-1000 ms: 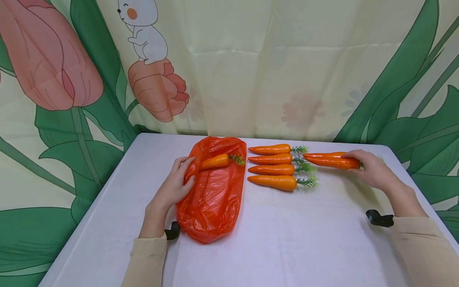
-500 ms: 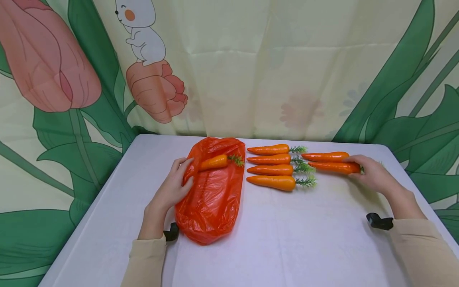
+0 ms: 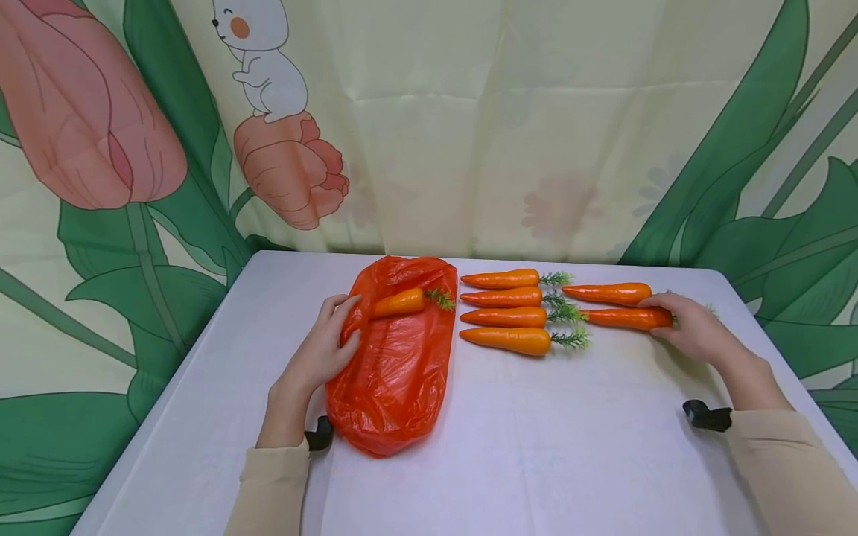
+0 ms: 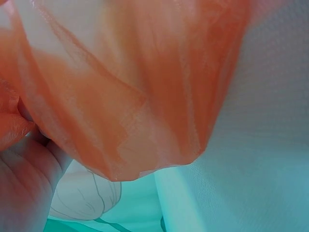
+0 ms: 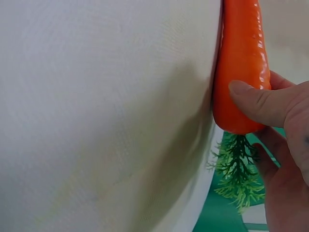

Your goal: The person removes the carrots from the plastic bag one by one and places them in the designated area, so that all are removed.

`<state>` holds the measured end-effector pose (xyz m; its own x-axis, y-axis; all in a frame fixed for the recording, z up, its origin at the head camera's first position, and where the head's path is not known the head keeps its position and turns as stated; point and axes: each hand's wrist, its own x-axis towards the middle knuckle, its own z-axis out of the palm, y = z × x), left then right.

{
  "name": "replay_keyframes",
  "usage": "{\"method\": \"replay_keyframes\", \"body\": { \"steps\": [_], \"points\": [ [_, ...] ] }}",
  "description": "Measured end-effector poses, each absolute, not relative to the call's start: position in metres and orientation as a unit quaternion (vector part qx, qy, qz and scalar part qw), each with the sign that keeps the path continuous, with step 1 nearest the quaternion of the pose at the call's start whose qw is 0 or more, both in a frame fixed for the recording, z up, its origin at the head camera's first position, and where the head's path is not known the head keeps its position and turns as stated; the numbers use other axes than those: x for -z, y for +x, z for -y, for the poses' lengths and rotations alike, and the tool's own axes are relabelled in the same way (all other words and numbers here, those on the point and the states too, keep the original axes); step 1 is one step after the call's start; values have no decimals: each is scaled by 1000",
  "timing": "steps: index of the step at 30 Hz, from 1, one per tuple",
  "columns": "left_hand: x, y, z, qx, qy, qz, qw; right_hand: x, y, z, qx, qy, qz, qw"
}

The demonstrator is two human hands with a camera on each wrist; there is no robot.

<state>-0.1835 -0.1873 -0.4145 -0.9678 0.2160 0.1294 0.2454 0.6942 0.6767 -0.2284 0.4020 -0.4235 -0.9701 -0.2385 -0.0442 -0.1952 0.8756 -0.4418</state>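
Observation:
My left hand [image 3: 325,344] grips the left edge of a red plastic bag [image 3: 402,380], with thin film between its fingers in the left wrist view. A carrot with a green top [image 3: 401,303] lies at the bag's upper part; whether it is inside or on top I cannot tell. On the right, my right hand [image 3: 693,327] pinches an orange carrot [image 5: 240,67] by its thick end, the thumb on its near side and its green leaves [image 5: 239,169] hanging below the fingers. Just behind that one lies another carrot [image 3: 606,293], its leafy end hidden by the hand.
Between bag and right hand, several carrots [image 3: 506,340] lie in a stacked row, tips left. A white cloth covers the table [image 3: 509,447]. Behind it hangs a printed curtain [image 3: 429,149] with tulips and a rabbit.
The right hand has lowered its carrot toward the front, so a gap now shows between it and the carrot behind. The left hand and bag have stayed put.

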Motion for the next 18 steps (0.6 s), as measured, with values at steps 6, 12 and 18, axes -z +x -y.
{"method": "replay_keyframes", "body": {
  "steps": [6, 12, 18],
  "points": [
    [415, -182, 187, 373, -123, 919, 19, 421, -226, -401, 218, -110, -968, 50],
    [414, -183, 187, 371, -123, 920, 17, 415, -222, -406, 214, -105, -971, 37],
    [413, -183, 187, 372, -127, 919, 17, 416, -222, -405, 194, -94, -976, 34]
  ]
}}
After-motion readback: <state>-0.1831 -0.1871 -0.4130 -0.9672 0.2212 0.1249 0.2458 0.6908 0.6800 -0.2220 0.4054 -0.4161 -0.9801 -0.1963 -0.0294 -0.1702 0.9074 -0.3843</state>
